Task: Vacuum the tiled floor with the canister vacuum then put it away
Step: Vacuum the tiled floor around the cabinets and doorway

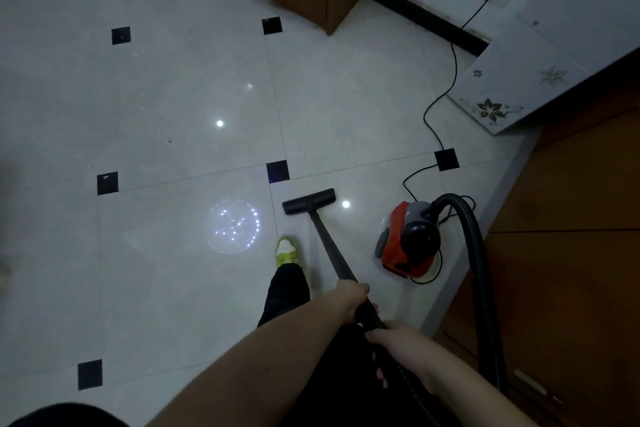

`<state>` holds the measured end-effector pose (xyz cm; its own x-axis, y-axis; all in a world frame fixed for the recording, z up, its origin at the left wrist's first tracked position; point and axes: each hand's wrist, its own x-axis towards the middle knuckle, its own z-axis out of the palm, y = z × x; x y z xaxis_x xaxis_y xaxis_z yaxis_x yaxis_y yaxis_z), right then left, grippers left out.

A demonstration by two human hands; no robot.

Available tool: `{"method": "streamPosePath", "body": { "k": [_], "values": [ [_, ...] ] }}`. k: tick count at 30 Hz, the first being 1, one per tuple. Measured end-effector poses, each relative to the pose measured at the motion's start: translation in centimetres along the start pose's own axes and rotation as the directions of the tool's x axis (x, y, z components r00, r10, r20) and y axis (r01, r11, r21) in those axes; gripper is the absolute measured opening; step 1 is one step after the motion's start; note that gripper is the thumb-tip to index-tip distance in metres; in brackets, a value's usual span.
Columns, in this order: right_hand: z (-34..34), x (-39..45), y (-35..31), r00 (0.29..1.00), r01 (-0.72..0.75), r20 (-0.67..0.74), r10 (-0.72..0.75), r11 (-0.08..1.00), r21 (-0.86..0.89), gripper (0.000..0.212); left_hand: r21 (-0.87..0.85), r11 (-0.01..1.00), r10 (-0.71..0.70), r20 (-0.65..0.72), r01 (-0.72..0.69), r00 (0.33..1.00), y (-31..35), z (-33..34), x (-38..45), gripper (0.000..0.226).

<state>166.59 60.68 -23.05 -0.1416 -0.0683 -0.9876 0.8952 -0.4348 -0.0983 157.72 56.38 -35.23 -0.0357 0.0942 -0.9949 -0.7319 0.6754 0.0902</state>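
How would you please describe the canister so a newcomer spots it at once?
Find the wooden cabinet at the right. On the floor beside it sits the canister, with a hose arching from its top. It is the only red thing.

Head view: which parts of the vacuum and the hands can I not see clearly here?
- Wand: its grip is covered by the left hand and right hand.
- Hose: its lower end is lost in the dark behind the right arm.
- Canister: switch and labels too small and dim.
- Cord: hidden behind the canister.
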Motion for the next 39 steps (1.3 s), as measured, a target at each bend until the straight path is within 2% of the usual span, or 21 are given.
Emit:
{"method": "streamPosePath", "body": {
  "k": [5, 10, 16, 20, 24, 28, 32, 39],
  "values": [
    [1.9, 1.8, -3.5, 1.0, 0.025, -0.003, -0.025, 1.0, 0.012, 0.018, -0.033, 0.999, -0.003, 0.001, 0.003, 1.0, 3.4, -3.2, 0.9, 0.035],
    [3.6, 3.6, -8.6, 0.999, 0.051, -0.01, -0.05, 0.999, 0.012, 0.021, -0.009, 1.0, 0.023, -0.003, -0.023, 1.0, 8.1, -6.5, 1.9, 0.041],
    [4.6, 4.2, -13.3, 0.998, 0.062, -0.013, -0.061, 0.998, 0.026, 0.014, 0.021, 0.999, 0.023, 0.03, -0.024, 0.999, 12.5, -9.0, 2.7, 0.04],
    [4.4, 3.4, -13.8, 1.0, 0.004, -0.026, -0.003, 1.0, 0.031, 0.029, 0.072, 0.997, -0.022, 0.057, 0.018, 0.998, 13.0, -9.1, 2.0, 0.042],
    [4.4, 1.7, -13.0, 0.999, -0.045, -0.011, 0.046, 0.996, 0.08, 0.027, 0.155, 0.985, -0.083, 0.069, 0.071, 0.994, 12.1, -8.4, 1.2, 0.038],
    [3.6, 0.9, -12.1, 0.998, -0.066, 0.0, 0.067, 0.988, 0.139, 0.021, 0.283, 0.952, -0.145, 0.089, 0.115, 0.985, 11.7, -7.0, 0.0, 0.016],
    [2.4, 0.4, -11.6, 0.996, -0.082, -0.009, 0.086, 0.972, 0.219, 0.018, 0.327, 0.939, -0.147, 0.105, 0.106, 0.984, 11.7, -4.9, 0.6, 0.038],
    [-0.2, 1.2, -12.3, 0.999, -0.017, -0.032, 0.026, 0.962, 0.274, 0.023, 0.346, 0.937, -0.082, 0.07, 0.053, 0.994, 14.0, -2.3, 1.8, 0.043]
  ]
}}
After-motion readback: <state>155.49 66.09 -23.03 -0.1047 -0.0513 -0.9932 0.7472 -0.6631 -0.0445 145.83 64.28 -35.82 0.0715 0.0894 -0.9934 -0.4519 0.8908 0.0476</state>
